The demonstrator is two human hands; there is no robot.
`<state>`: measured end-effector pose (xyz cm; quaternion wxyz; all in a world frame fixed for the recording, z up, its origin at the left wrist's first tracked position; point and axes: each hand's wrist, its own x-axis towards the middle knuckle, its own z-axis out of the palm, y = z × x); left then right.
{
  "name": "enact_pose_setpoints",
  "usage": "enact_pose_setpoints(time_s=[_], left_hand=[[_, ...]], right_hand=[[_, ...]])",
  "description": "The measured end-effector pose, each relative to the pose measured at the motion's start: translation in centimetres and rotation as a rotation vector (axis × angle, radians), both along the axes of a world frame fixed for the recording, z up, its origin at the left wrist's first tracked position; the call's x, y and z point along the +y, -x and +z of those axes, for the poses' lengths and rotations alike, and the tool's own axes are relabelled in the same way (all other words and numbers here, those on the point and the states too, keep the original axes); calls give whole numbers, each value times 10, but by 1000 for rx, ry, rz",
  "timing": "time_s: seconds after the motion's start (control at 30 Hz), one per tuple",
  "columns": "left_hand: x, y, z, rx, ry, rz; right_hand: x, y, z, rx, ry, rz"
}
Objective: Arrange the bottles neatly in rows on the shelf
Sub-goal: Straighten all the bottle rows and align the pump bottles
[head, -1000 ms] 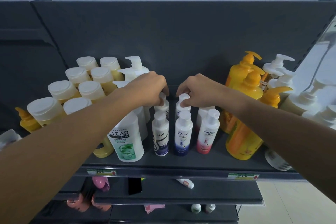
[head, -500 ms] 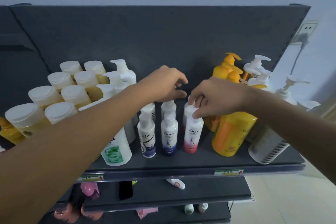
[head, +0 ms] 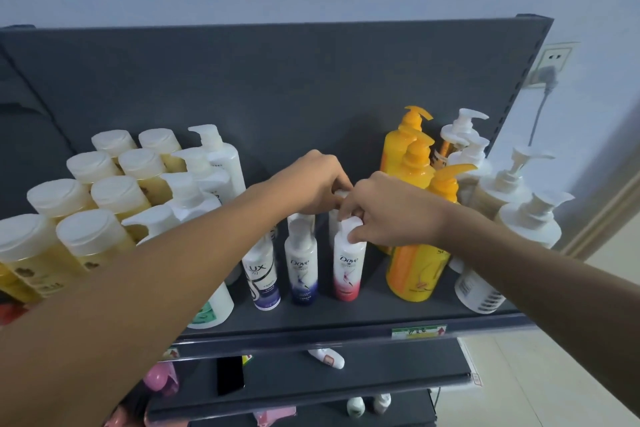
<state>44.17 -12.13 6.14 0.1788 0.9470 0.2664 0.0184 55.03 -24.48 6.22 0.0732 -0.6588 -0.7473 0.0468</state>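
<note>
White-capped, the red-based Dove bottle [head: 348, 267] stands upright in the front row of the dark shelf [head: 346, 319], just beside the blue-based Dove bottle [head: 301, 267]. The right hand [head: 391, 208] pinches its cap between curled fingers and thumb. The left hand [head: 311, 180] curls its fingers round the cap of the rear bottle [head: 341, 193] directly behind.

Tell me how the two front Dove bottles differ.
The blue Dove bottle fades to dark blue at its base; the red Dove bottle fades to red. The right hand pinches the red Dove bottle's cap; no hand holds the blue Dove bottle. Both stand upright, same shape.
</note>
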Motion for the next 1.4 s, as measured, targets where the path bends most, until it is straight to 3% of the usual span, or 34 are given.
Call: enact_pose_setpoints(time_s=[0.37, 0.53, 0.7, 0.83, 1.0, 1.1, 1.4], left_hand=[[4, -4, -6, 26, -30, -11], [9, -11, 4, 120, -64, -69], [3, -40, 14, -176, 26, -4], [-9, -82, 20, -426, -141, -41], [-18, -125, 36, -43, -411, -254], [-17, -136, 40, 109, -462, -310], [-18, -139, 49, 246, -640, -422]], right_hand=[[-6, 0, 3, -5, 9, -26], [-26, -23, 40, -119, -46, -100], [-55, -71, 83, -153, -2, -195], [-60, -90, 81, -157, 85, -217], [-57, -99, 66, -163, 85, -204], [-54, -101, 64, -124, 115, -194], [-39, -94, 55, -215, 172, -133]])
